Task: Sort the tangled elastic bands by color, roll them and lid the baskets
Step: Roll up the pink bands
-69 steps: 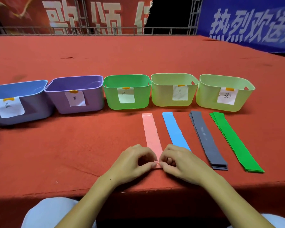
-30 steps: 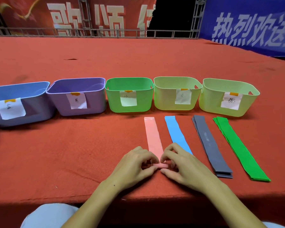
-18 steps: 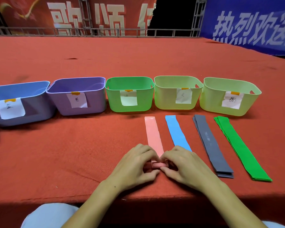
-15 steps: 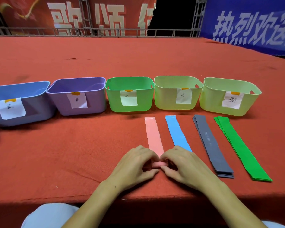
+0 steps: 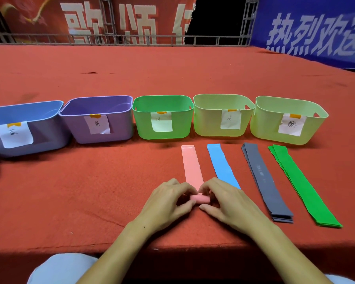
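My left hand (image 5: 168,203) and my right hand (image 5: 229,203) meet at the near end of the pink band (image 5: 192,167), fingers curled and pinching the small roll (image 5: 200,198) formed there — thumbs underneath on the near side, fingertips over the top. The rest of the pink band lies flat on the red tablecloth (image 5: 80,191), running away from me toward the baskets.

Just to its right lies the blue band (image 5: 221,166), flat, its near end hidden behind my right hand. Further right sits a stack of grey bands (image 5: 264,181), and beyond that a stack of green bands (image 5: 297,181) — both stretched out flat, angled slightly outward, apart from each other.

Across the table stands a row of five open baskets, each with a paper label on its front: a blue basket (image 5: 49,132) at far left, a purple basket (image 5: 119,128) touching it, a green basket (image 5: 180,126), then a pale yellow-green basket (image 5: 209,124) and another pale yellow-green one (image 5: 266,128) at the right end. I cannot tell what is inside any of them.
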Tool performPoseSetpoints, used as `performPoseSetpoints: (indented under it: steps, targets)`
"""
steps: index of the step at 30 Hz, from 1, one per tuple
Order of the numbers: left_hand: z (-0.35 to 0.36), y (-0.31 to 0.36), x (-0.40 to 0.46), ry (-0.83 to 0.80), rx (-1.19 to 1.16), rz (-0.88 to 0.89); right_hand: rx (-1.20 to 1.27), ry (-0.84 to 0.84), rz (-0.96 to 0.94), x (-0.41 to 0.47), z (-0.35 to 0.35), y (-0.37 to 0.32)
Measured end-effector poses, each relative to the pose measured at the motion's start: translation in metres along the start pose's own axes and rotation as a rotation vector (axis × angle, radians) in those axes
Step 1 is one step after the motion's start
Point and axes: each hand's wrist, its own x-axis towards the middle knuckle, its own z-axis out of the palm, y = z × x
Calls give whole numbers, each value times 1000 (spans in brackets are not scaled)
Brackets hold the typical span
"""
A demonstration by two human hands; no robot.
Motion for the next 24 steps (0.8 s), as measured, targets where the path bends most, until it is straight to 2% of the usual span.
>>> performPoseSetpoints:
  steps: [24]
  targets:
    - [9, -2, 3, 33, -94, 27, -73, -41, 0, 9, 5, 3]
